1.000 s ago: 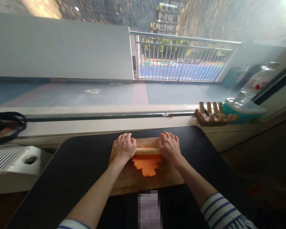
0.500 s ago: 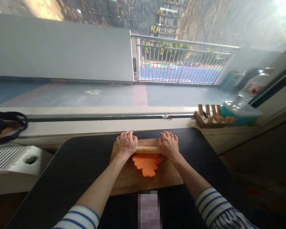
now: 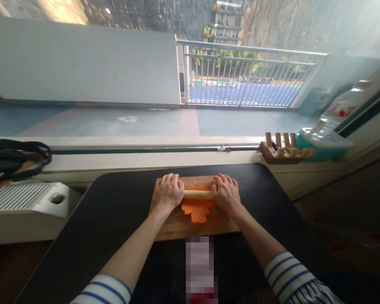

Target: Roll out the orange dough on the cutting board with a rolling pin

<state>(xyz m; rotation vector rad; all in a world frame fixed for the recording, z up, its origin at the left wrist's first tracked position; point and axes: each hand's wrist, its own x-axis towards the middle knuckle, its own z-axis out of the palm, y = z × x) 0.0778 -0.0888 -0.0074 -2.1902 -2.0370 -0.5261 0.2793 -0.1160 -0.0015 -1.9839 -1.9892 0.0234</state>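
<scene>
A pale wooden rolling pin (image 3: 198, 194) lies crosswise over a flat orange sheet of dough (image 3: 199, 210) with a ragged edge. My left hand (image 3: 169, 190) is closed round the pin's left end, and my right hand (image 3: 225, 191) grips the right end. Both palms face down and hide the pin's ends. Orange dough shows on the far side of the pin as a thin strip and on the near side as a wider lobed piece. Under it all is a wooden board (image 3: 171, 232), slightly turned on the black table (image 3: 114, 207).
Beyond the table runs a window sill (image 3: 145, 161) with a small tube-like item (image 3: 224, 149). At its right stand a wooden rack (image 3: 281, 153), a teal box (image 3: 332, 147) and a clear bottle (image 3: 338, 112). A black bag (image 3: 9, 158) and a white radiator (image 3: 28, 202) are at left.
The rolling pin has moved nearer to me over the dough, held in both hands, and dough now shows beyond it. The camera view has shifted slightly.
</scene>
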